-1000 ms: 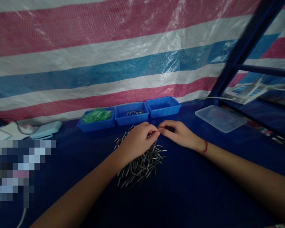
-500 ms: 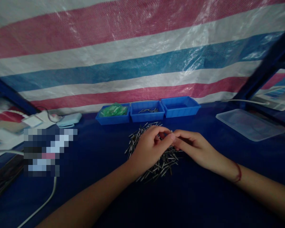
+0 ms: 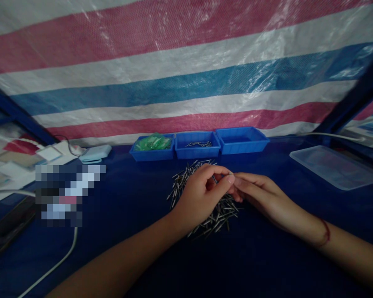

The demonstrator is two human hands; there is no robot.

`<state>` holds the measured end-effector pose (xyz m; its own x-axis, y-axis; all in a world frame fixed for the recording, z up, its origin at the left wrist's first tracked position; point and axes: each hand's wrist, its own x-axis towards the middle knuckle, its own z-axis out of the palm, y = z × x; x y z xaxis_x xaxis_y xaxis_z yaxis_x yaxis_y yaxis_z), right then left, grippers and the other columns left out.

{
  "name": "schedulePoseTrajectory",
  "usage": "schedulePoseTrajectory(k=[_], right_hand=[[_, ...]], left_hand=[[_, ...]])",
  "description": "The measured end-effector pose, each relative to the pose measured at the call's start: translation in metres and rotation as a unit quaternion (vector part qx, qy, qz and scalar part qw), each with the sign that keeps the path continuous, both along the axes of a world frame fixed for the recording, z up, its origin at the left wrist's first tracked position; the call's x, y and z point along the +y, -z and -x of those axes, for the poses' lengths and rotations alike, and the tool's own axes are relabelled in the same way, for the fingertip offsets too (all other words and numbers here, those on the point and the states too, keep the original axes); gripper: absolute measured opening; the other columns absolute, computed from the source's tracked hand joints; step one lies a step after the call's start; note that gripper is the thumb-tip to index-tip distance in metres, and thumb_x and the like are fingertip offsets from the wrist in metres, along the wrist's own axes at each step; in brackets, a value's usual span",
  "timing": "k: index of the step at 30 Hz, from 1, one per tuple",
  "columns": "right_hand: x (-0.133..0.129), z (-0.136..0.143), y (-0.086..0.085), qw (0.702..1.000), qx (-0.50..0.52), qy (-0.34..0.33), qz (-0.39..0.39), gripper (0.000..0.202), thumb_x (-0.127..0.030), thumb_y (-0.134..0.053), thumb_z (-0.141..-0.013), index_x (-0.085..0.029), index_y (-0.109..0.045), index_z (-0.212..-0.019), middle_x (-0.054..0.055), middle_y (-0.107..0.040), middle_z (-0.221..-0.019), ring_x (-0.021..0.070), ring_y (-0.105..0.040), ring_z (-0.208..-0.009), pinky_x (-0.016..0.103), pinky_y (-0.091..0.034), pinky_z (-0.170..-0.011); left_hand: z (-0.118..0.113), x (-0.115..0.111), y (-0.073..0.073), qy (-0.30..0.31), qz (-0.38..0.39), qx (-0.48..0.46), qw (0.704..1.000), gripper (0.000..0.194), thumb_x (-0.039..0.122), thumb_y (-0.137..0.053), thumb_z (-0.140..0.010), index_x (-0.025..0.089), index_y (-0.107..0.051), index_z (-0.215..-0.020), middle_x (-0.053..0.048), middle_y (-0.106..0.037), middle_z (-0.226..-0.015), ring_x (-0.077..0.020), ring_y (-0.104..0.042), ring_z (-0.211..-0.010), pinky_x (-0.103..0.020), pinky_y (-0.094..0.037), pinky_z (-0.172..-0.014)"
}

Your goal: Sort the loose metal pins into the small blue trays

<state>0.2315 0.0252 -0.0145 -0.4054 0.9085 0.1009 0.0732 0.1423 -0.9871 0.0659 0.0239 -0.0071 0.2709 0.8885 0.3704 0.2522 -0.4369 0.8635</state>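
My left hand (image 3: 200, 194) is closed in a pinch, thumb against forefinger, over a pile of thin metal pins (image 3: 220, 216) on the blue table. A small pale bit shows at its fingertips and appears to be the end of a metal pin. My right hand (image 3: 267, 196) meets it from the right, fingertips touching the left ones. Its fingers are drawn together, and whatever they hold is hidden behind them and the left thumb. The pins are silvery and dark, strewn in all directions, and partly covered by both hands.
Behind the pile stand three blue trays: one with green plastic bags (image 3: 153, 142), one with a few pins (image 3: 199, 144), and the right tray (image 3: 242, 140). A clear plastic lid (image 3: 335, 167) lies right. A light-blue case (image 3: 95, 154) and a white cable (image 3: 64, 258) are left.
The view has shifted slightly, moving the trays rightward. My right hand has turned a little, its fingers now lower and flatter. The pin tip between the fingertips shows less than before.
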Motion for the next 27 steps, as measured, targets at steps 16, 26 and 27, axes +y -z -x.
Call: schedulePoseTrajectory(k=[16,26,27], right_hand=[[-0.004,0.003,-0.008,0.999,0.026,0.023,0.037,0.023,-0.037,-0.053,-0.084,-0.017,-0.058,-0.074,-0.007,-0.039,-0.054,0.0048,-0.032,-0.045,0.019,-0.024,-0.041],[-0.01,-0.001,-0.012,0.952,-0.101,0.146,-0.249,0.008,-0.026,-0.057,-0.082,-0.022,-0.061,-0.088,0.001,-0.058,-0.076,0.0108,-0.051,-0.06,0.024,-0.041,-0.05],[-0.011,-0.002,-0.013,0.938,-0.127,0.145,-0.289,0.008,-0.024,-0.057,-0.082,-0.022,-0.061,-0.089,0.001,-0.058,-0.077,0.011,-0.051,-0.06,0.024,-0.041,-0.05]], left_hand=[[-0.001,-0.002,0.001,-0.043,-0.06,0.02,0.997,0.007,0.023,-0.061,-0.081,0.021,-0.064,-0.087,0.003,-0.053,-0.071,-0.0081,-0.045,-0.057,-0.021,-0.037,-0.053],[0.002,0.003,0.003,-0.04,-0.059,0.058,0.996,0.007,0.022,-0.058,-0.083,0.022,-0.063,-0.088,0.002,-0.054,-0.074,-0.01,-0.047,-0.061,-0.023,-0.039,-0.056],[0.003,0.004,0.003,-0.028,-0.064,0.058,0.996,0.007,0.022,-0.058,-0.084,0.022,-0.063,-0.088,0.002,-0.054,-0.075,-0.0103,-0.048,-0.062,-0.023,-0.039,-0.057]])
